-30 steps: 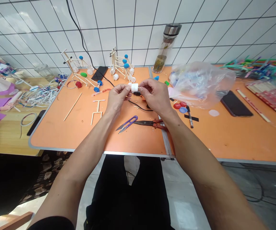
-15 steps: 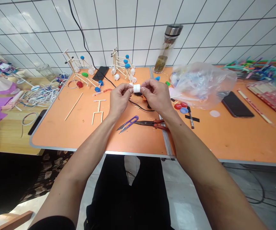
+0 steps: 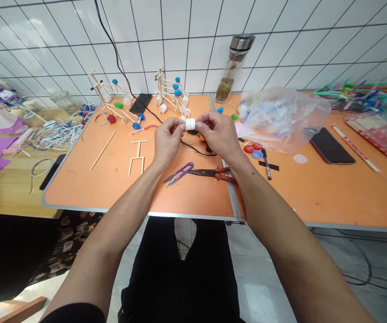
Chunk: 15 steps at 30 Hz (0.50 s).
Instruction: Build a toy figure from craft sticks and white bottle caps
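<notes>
Between my two hands is a pair of white bottle caps (image 3: 190, 124), set against each other like a short cylinder. My left hand (image 3: 168, 137) pinches them from the left side with thumb and forefinger. From the right, the fingertips of my right hand (image 3: 217, 133) close on the other end. Below and behind them lies a black-and-orange tool with a cord (image 3: 200, 138), mostly hidden by my right hand. Purple thread snips (image 3: 181, 172) and red-handled pliers (image 3: 210, 173) rest on the table below my hands. To the left lies a small stick frame (image 3: 136, 158).
Two stick models (image 3: 114, 101) with coloured caps stand at the back left, near a phone (image 3: 141, 103). A glass bottle (image 3: 230, 72) leans in view by the wall. Rightward are a plastic bag (image 3: 280, 114), a marker (image 3: 266, 163) and another phone (image 3: 332, 147). A loose stick (image 3: 103, 149) lies left.
Almost nothing differs. Both hands keep their pinch on the white caps, and the whole view has shifted very slightly.
</notes>
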Motion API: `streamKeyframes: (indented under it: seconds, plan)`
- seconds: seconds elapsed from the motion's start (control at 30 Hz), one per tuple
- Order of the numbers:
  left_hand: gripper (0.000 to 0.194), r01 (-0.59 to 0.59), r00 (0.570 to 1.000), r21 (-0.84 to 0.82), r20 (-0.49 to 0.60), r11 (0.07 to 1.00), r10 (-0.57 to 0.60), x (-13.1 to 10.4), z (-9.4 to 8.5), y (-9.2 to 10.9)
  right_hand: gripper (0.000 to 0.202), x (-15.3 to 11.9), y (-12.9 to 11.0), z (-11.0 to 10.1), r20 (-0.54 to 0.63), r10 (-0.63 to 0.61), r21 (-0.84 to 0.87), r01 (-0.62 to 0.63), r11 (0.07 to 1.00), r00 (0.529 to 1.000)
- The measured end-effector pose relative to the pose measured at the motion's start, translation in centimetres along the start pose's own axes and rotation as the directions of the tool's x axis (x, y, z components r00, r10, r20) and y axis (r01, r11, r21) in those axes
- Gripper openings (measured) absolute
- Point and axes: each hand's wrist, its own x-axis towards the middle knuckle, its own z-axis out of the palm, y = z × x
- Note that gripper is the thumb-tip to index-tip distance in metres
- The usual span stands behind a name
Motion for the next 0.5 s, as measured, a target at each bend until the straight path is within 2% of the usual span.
streamKeyframes:
  seconds: [0.17, 0.33, 0.5]
  plan:
    - [0.016, 0.012, 0.999, 0.007, -0.040, 1.000, -0.011, 0.4, -0.3, -0.2, 0.018, 0.3, 1.1, -0.1, 0.011, 0.026, 0.061, -0.027, 0.998, 1.000]
    - [0.014, 0.017, 0.999, -0.008, -0.048, 1.000, -0.017, 0.6, -0.6, -0.4, 0.018, 0.5, 1.9, 0.0, 0.001, 0.003, 0.098, -0.003, 0.995, 1.000]
    - [0.014, -0.002, 1.000, 0.009, -0.022, 1.000, 0.002, 0.6, -0.6, -0.3, 0.044, 0.3, 1.3, 0.2, 0.069, -0.029, 0.122, 0.020, 0.992, 0.997]
